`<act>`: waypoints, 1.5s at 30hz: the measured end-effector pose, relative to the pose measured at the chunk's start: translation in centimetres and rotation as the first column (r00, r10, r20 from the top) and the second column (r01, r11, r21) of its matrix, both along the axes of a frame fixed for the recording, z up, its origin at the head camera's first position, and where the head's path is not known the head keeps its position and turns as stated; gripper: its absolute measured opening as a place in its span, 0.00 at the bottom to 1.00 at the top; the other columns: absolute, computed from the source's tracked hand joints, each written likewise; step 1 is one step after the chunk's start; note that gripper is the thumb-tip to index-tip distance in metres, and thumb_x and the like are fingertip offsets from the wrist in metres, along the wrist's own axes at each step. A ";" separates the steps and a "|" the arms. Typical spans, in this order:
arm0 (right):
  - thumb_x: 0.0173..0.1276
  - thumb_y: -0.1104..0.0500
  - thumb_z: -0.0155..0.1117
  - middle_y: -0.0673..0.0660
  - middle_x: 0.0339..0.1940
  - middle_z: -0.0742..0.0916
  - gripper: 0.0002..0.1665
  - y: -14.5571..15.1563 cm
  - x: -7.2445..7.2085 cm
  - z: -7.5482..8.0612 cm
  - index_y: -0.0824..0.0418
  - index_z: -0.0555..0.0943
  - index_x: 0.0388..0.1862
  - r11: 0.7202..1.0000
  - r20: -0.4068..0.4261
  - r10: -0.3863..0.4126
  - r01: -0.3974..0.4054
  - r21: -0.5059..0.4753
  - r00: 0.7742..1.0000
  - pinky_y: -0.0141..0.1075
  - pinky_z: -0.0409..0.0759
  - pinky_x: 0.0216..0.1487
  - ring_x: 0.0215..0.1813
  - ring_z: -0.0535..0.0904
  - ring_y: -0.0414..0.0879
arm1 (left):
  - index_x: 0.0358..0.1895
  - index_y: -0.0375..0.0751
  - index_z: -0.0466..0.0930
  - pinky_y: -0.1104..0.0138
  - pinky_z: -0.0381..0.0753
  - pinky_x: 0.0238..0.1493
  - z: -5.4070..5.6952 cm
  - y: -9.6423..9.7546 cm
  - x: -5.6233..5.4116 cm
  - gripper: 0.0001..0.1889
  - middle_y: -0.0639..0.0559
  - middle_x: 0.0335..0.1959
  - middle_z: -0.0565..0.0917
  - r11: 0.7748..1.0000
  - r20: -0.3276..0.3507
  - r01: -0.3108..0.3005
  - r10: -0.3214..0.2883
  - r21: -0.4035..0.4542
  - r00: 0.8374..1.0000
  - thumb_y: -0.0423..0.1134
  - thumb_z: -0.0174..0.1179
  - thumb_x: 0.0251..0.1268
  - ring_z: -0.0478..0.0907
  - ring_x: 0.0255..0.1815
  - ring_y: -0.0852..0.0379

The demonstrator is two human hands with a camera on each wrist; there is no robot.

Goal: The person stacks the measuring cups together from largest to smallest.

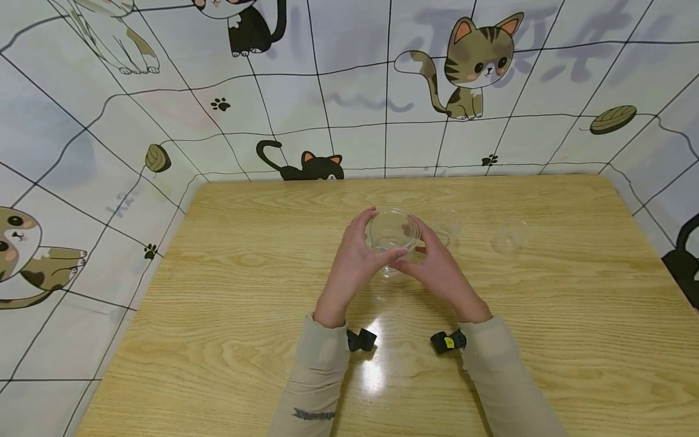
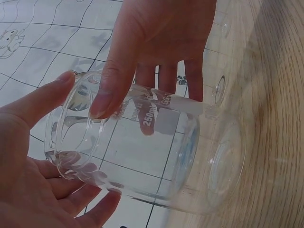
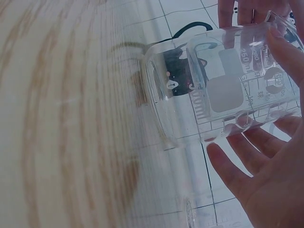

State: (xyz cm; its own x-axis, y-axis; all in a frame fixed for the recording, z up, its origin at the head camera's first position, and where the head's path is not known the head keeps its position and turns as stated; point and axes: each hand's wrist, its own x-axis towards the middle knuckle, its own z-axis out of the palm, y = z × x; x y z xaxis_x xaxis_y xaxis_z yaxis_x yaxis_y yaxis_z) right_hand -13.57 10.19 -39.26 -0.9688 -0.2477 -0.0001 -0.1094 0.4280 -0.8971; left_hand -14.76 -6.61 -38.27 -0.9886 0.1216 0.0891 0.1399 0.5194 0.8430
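Observation:
A clear glass beaker (image 1: 390,240) with white graduation marks and a 250 ml label is between both hands, near the middle of the table. My left hand (image 1: 355,252) grips it from the left, thumb across the near side. From the right, my right hand (image 1: 437,264) holds the same beaker, its thumb close to the left thumb. In the left wrist view the beaker (image 2: 142,142) shows its rim by the thumbs and its base towards the wood. The right wrist view shows the beaker's (image 3: 183,109) base close to the tabletop; whether they touch, I cannot tell.
Two more clear glass vessels, one just right of the right hand (image 1: 448,227) and another farther right (image 1: 509,237), stand on the wooden table (image 1: 235,303). Behind the table hangs a white cat-patterned backdrop (image 1: 360,145). Small black devices sit at both wrists.

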 end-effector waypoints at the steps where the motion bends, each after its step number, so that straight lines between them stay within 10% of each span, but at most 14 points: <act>1: 0.52 0.46 0.68 0.56 0.66 0.63 0.53 0.0 0.0 -0.1 0.51 0.48 0.70 1.000 0.001 0.001 -0.001 0.002 1.000 0.50 0.65 0.55 0.60 0.64 0.56 | 0.64 0.49 0.59 0.55 0.66 0.54 0.0 0.0 0.0 0.47 0.60 0.63 0.60 1.000 0.003 0.000 0.000 0.001 1.000 0.61 0.67 0.36 0.60 0.59 0.59; 12: 0.46 0.35 0.66 0.48 0.65 0.64 0.55 0.7 -1.4 -3.4 0.37 0.47 0.69 1.000 -0.039 -0.004 0.005 0.022 0.999 0.47 0.67 0.55 0.61 0.65 0.50 | 0.64 0.50 0.59 0.55 0.65 0.54 0.1 -0.1 0.1 0.47 0.58 0.62 0.63 1.000 0.033 -0.005 0.005 -0.006 0.999 0.63 0.67 0.36 0.61 0.59 0.57; 39: 0.47 0.37 0.66 0.49 0.66 0.63 0.55 0.7 -1.5 -3.4 0.41 0.47 0.69 1.000 -0.031 -0.002 0.003 0.028 1.000 0.48 0.68 0.53 0.59 0.66 0.54 | 0.64 0.50 0.59 0.57 0.66 0.53 -0.3 -0.4 -0.1 0.46 0.58 0.60 0.64 0.999 0.012 0.038 -0.038 0.004 0.999 0.62 0.66 0.37 0.63 0.57 0.59; 45: 0.52 0.44 0.67 0.53 0.66 0.64 0.53 0.1 -0.4 -0.9 0.50 0.49 0.70 1.000 -0.020 -0.001 0.001 0.018 1.000 0.49 0.67 0.55 0.60 0.66 0.55 | 0.63 0.47 0.59 0.56 0.66 0.52 -0.3 -0.3 -0.1 0.46 0.56 0.59 0.65 0.998 0.005 0.051 -0.051 0.031 0.999 0.61 0.67 0.37 0.65 0.57 0.52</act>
State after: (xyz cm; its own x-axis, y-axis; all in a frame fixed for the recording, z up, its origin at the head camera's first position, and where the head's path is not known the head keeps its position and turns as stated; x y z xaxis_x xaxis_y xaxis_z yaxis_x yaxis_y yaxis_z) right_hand -13.94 10.28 -40.14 -0.9689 -0.2471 0.0144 -0.1265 0.4444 -0.8869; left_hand -14.86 -6.94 -38.58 -0.9816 0.1694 0.0875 0.1605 0.4855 0.8594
